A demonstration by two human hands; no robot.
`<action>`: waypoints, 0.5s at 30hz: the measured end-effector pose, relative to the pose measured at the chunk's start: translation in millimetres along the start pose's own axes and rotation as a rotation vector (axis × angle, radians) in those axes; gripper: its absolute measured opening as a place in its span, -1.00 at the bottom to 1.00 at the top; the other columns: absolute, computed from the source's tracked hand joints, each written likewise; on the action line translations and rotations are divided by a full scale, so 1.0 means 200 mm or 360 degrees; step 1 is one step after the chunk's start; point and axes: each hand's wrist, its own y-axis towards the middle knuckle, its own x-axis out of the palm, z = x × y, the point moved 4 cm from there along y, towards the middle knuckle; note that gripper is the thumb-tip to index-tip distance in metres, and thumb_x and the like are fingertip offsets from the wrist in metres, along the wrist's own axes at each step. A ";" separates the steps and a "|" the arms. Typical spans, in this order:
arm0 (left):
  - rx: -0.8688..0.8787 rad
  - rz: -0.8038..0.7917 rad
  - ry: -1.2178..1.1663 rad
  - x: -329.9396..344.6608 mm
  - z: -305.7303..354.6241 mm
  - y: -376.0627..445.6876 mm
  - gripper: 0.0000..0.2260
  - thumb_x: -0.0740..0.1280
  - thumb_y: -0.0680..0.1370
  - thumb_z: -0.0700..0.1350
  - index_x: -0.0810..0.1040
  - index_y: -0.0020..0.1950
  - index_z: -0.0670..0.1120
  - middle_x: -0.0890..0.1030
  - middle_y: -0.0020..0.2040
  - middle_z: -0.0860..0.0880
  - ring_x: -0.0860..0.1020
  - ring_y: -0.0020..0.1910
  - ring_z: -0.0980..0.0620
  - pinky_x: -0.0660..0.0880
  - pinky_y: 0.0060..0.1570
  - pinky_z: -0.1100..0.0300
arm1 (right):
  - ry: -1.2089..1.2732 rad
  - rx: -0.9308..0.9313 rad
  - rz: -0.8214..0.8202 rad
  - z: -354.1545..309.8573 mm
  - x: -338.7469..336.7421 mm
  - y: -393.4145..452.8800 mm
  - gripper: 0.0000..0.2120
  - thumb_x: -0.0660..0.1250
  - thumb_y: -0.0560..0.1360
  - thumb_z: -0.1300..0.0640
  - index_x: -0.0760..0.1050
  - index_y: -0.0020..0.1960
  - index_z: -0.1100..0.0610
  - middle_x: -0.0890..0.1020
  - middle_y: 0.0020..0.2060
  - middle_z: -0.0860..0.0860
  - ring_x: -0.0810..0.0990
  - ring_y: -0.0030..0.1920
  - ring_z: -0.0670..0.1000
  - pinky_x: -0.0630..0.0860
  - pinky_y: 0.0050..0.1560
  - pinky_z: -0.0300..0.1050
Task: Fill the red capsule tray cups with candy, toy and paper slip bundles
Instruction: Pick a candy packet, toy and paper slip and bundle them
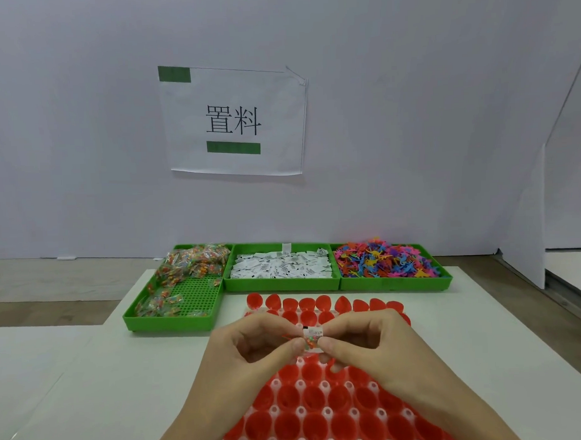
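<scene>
Both hands, left hand [254, 346] and right hand [359, 341], are pinching 1 wrapped bundle [312, 340] above the red capsule tray [322, 413], likely readying it for dropping into an empty cup.

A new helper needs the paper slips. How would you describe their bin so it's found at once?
Look below the wall sign at the row of three green bins. The paper slip bin is the middle one, between the candy bin and the toy bin. Its contents alone are white.

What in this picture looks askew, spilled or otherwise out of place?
The white paper wall sign hangs crooked, its upper right corner peeled and curled off the wall. The left green plastic candy tray sits further forward than the two other green trays. Nothing looks spilled.
</scene>
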 end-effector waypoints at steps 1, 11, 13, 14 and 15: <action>0.0008 0.0001 -0.0008 0.00 0.01 0.00 -0.83 0.60 0.41 -0.06 0.74 -0.03 -0.04 0.74 -0.12 -0.14 0.73 -0.13 -0.12 0.67 -0.04 0.11 | -0.0020 -0.0012 -0.0017 0.00 0.00 0.00 -0.90 0.49 0.52 0.08 0.74 -0.01 -0.10 0.76 -0.16 -0.01 0.74 -0.15 -0.02 0.63 -0.07 -0.25; -0.0001 -0.0014 0.0061 0.01 0.01 -0.01 -0.85 0.58 0.40 -0.04 0.76 -0.04 0.03 0.75 -0.12 -0.10 0.72 -0.11 -0.04 0.64 -0.06 0.20 | -0.0174 -0.0160 -0.0044 0.00 0.02 -0.01 -0.90 0.49 0.53 0.04 0.72 0.01 -0.15 0.75 -0.13 -0.05 0.73 -0.12 -0.04 0.63 -0.04 -0.25; 0.0012 -0.0028 0.0068 0.01 0.01 -0.01 -0.87 0.57 0.42 -0.06 0.75 -0.06 0.02 0.75 -0.12 -0.10 0.72 -0.12 -0.03 0.63 -0.07 0.23 | -0.0157 -0.0171 -0.0016 0.01 0.02 -0.01 -0.89 0.50 0.52 0.08 0.72 -0.01 -0.12 0.75 -0.14 -0.04 0.73 -0.14 -0.03 0.63 -0.06 -0.25; 0.0016 -0.0030 0.0063 0.01 0.01 -0.01 -0.88 0.57 0.42 -0.06 0.75 -0.06 0.02 0.75 -0.12 -0.11 0.72 -0.11 -0.04 0.62 -0.07 0.23 | -0.0137 -0.0171 -0.0007 0.01 0.02 -0.01 -0.88 0.51 0.52 0.11 0.72 -0.01 -0.11 0.75 -0.14 -0.03 0.74 -0.15 -0.01 0.64 -0.06 -0.24; 0.0017 -0.0029 0.0055 0.01 0.01 -0.01 -0.88 0.57 0.42 -0.07 0.74 -0.06 0.01 0.74 -0.12 -0.11 0.72 -0.11 -0.05 0.63 -0.06 0.23 | -0.0112 -0.0170 0.0004 0.01 0.02 -0.01 -0.87 0.51 0.51 0.13 0.71 -0.01 -0.10 0.75 -0.14 -0.02 0.74 -0.15 0.00 0.65 -0.06 -0.22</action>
